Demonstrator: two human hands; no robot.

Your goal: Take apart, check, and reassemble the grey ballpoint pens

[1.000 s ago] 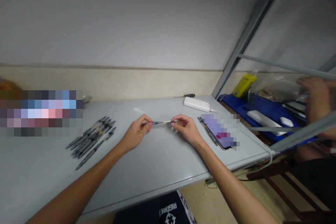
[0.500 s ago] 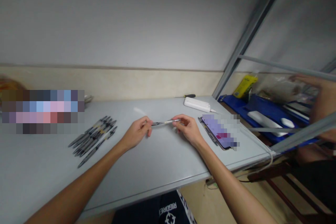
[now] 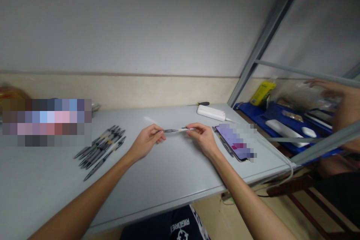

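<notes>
Between my two hands, above the grey table, a slim pen lies almost level. My left hand pinches its dark left end between thumb and fingers. At the thin, silvery right end, my right hand has its fingers closed, and a small dark tip shows by the fingertips. The fingers hide both ends of the pen, so I cannot tell whether its parts are joined there. To the left of my left hand lies a pile of grey and black pens, roughly parallel.
Right of my right hand lie a phone and a dark pen. A white power strip and a screwdriver sit behind. A metal frame post rises at right, with another person's arm beyond it.
My hands stay in nearly the same place, with the pen still between them. A little more of the dark tip shows at my right fingers. The other person's hand has shifted slightly.
</notes>
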